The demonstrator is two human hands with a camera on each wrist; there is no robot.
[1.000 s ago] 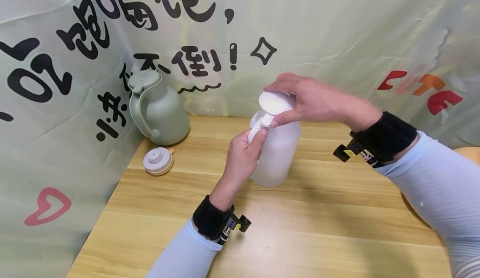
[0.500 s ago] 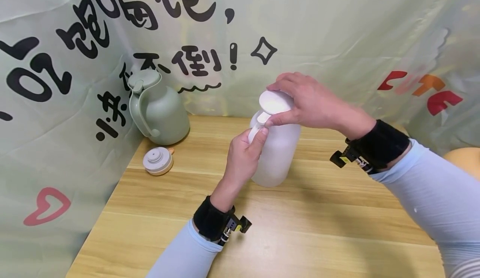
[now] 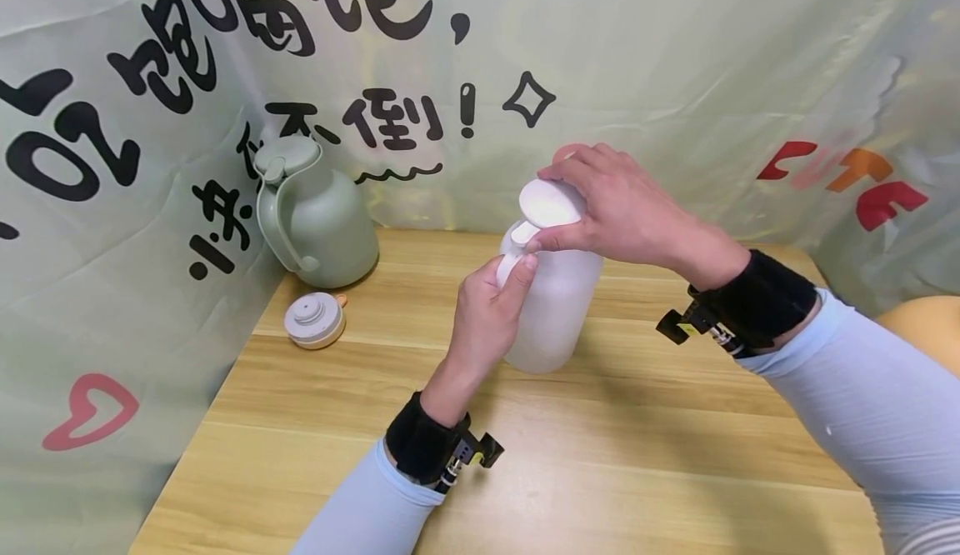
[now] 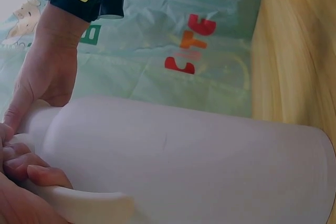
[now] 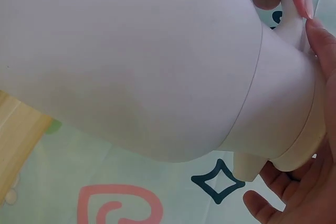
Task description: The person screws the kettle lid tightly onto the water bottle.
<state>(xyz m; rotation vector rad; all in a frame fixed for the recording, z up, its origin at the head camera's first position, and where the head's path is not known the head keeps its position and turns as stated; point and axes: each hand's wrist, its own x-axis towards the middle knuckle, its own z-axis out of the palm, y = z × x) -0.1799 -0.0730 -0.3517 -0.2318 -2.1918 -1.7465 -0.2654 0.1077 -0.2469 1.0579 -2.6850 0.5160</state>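
A white thermos jug (image 3: 555, 313) stands on the table, with a round white lid (image 3: 551, 203) on its top. My left hand (image 3: 483, 313) grips the jug's handle (image 3: 510, 267), thumb near its upper end. From the other side, my right hand (image 3: 633, 209) holds the lid between thumb and fingers; the thumb lies at the tab beside the handle. In the right wrist view, the fingers of the right hand (image 5: 310, 192) reach round the lid next to a small spout (image 5: 248, 166). The left wrist view shows the handle under my curled left fingers (image 4: 50, 177).
A green thermos jug (image 3: 330, 230) stands at the back left corner. In front of it lies a loose white and orange cap (image 3: 315, 322). An orange object (image 3: 926, 330) shows partly behind the right arm. Printed cloth (image 3: 675, 55) hangs behind the wooden table (image 3: 570, 472).
My right hand and wrist have shifted a little left and down, the thumb sliding toward the handle with the lid's edge. The left hand keeps its grip on the handle.
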